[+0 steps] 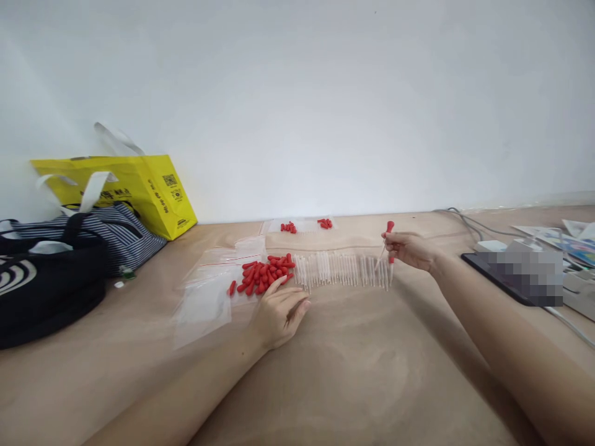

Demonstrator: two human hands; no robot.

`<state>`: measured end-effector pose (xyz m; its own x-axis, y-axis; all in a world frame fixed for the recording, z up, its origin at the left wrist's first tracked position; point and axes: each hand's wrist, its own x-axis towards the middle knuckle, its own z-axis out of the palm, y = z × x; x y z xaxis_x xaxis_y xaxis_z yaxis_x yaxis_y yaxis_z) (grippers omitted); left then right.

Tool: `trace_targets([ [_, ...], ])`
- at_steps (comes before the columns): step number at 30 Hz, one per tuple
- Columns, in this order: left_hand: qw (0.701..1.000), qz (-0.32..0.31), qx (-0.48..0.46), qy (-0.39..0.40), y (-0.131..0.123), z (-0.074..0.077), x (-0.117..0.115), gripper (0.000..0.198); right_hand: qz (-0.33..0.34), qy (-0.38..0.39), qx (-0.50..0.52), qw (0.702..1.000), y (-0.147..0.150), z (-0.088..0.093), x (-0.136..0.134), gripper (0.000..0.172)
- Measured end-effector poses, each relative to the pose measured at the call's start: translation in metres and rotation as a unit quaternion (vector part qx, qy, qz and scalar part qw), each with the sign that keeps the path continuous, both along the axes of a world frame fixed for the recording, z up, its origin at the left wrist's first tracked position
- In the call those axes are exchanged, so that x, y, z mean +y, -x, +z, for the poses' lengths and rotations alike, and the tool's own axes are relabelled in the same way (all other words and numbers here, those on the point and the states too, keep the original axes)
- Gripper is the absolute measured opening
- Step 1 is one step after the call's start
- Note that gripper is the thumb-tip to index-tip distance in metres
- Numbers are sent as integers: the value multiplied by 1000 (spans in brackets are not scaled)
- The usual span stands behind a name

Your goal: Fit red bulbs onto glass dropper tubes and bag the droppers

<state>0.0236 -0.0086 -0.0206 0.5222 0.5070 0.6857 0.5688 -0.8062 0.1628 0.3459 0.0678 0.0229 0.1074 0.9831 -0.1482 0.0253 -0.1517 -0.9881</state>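
My right hand (409, 249) is closed round a clear dropper with a red rubber bulb (389, 227), held tilted above the right end of a row of several clear glass tubes (343, 269) lying side by side on the tan table (353, 365). My left hand (279, 313) rests on the table with its fingers stretched out, the fingertips touching the near edge of a pile of several loose red rubber bulbs (264, 274). It holds nothing that I can see.
Clear plastic bags (209, 291) lie left of the pile. Two small groups of red bulbs (307, 225) lie further back by the wall. A yellow shopping bag (139, 189), a striped bag and a black bag (41, 291) stand at left. Cables, papers and a dark tablet (499, 279) lie at right.
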Motion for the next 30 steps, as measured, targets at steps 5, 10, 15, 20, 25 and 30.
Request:
trace_targets([
  [5, 1000, -1, 5, 10, 0, 1, 0, 12, -38, 63, -159, 985, -17, -21, 7, 17],
  [10, 1000, 0, 14, 23, 0, 0, 0, 13, -75, 105, -311, 942, -26, -37, 15, 22],
  [15, 999, 7, 32, 29, 0, -1, 0, 15, -80, 116, -408, 902, -28, -47, 17, 21],
  [20, 999, 15, 40, 25, -1, 0, 0, 16, -52, 97, -422, 900, -18, -55, 17, 19],
  [25, 999, 13, 40, 18, -1, 1, 0, 16, -39, 76, -426, 901, -4, -54, 15, 20],
  [30, 999, 13, 43, 21, -1, 2, 0, 18, -30, 50, -429, 902, 10, -51, 13, 22],
])
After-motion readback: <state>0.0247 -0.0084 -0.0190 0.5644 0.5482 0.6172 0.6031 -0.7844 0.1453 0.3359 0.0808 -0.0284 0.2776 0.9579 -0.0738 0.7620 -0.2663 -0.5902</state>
